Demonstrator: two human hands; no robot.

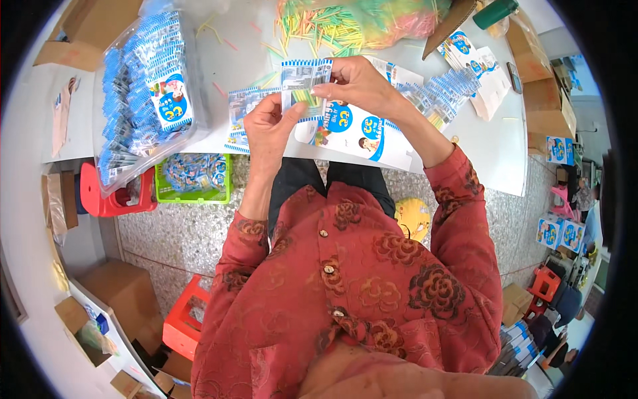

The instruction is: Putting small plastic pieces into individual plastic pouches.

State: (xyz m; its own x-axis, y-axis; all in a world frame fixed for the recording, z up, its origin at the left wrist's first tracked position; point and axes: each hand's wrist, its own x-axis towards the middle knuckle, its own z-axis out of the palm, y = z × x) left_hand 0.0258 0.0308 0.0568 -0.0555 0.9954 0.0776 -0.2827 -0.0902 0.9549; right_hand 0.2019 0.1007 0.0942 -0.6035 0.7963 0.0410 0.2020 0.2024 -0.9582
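Left hand [266,126]: fingers curled, thumb pinching the lower edge of a small clear packet [302,83] holding yellow-green sticks. Right hand [359,83]: closed on the packet's upper right corner at 2 o'clock. Packet held above the surface [492,153]; it likely handles best kept flat and taut. Printed card [352,126] just below. Stick heap [352,23] at 12 o'clock; bagged packets [143,93] at 10.

A small packing workshop.
Cardboard boxes [549,100], a clear bag of finished packets [143,93] and loose coloured sticks [352,23] crowd a white table [492,153].
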